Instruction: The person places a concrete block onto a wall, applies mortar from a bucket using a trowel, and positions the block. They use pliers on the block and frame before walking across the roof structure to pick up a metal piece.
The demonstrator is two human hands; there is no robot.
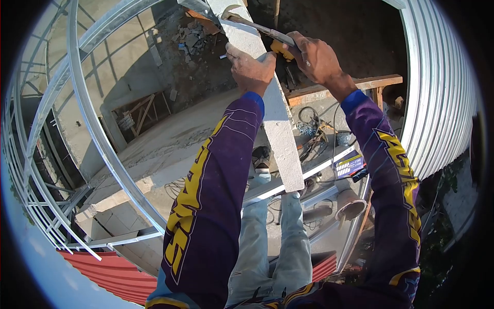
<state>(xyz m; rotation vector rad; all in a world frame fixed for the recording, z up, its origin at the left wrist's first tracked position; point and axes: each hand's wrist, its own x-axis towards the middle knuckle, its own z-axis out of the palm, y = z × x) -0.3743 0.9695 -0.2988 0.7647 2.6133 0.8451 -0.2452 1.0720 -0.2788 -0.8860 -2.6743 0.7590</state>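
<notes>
A long white beam with a rough, pitted face (280,126) runs from the top of the view down to my knees. My left hand (250,68) is closed over it, fingers curled at its left edge and thumb toward the right edge. In my right hand (320,59) is the dark grip of a hammer (267,32) with a metal shank. The hammer's head lies over the beam's upper part, beyond my left hand; whether it touches cannot be made out.
Curved metal framing (95,121) rises at left, and corrugated metal sheeting (437,92) stands at right. Below are a wooden plank (355,87), tangled cables (316,136), a purple-and-white box (350,165) and a bucket (351,205). Rubble (193,41) lies on the ground far below.
</notes>
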